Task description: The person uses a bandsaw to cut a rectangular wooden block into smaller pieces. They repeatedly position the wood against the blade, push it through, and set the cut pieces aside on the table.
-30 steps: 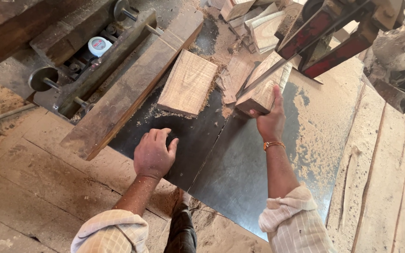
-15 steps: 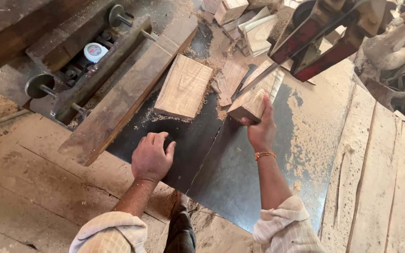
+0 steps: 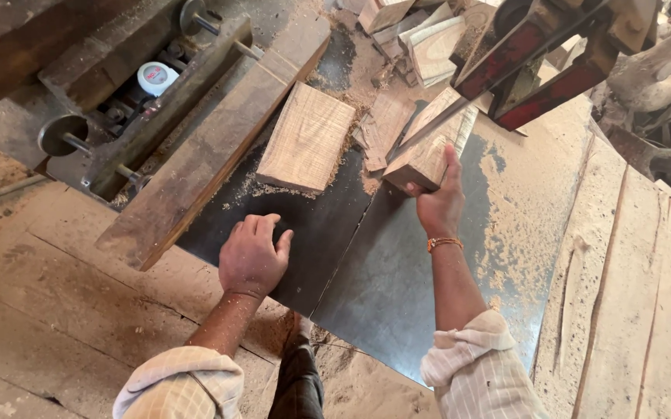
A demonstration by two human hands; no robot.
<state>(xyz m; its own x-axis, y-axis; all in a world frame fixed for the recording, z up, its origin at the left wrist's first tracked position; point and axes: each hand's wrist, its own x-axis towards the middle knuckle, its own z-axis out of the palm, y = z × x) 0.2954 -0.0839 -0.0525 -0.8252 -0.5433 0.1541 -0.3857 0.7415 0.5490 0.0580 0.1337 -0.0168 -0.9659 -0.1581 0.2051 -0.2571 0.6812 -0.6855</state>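
1. Right hand (image 3: 438, 206): closed around the near end of a thick pale wooden block (image 3: 428, 151), thumb up along its right face, fingers wrapped under and to the left; orange bangle (image 3: 444, 244) at the wrist.
2. Thick pale wooden block: lying on the dark steel saw table (image 3: 397, 287), its far end against the thin upright saw blade (image 3: 428, 128), the near end seated in the palm, so that the grip sits behind the block and the blade ahead of it.
3. Left hand (image 3: 254, 256): palm down on the dark steel saw table, fingers loosely curled, holding nothing; fingertips resting on bare metal.
4. Flat square-cut light wooden slab (image 3: 306, 140): lying flat on the table just beyond the left hand, apart from the fingertips, one long edge against the long dark wooden fence plank (image 3: 211, 147).
5. Long dark wooden fence plank: running diagonally across the table, left of the slab.
6. Red-painted metal blade guard (image 3: 541, 62): angled above the block at upper right.
7. Pile of pale wood offcuts (image 3: 421, 39): heaped beyond the blade, sawdust scattered about.
8. Small round white tape measure (image 3: 157, 77): set among the metal rods behind the fence plank, well apart from both hands.
9. Cream checked sleeves (image 3: 475, 372): rolled on both forearms.
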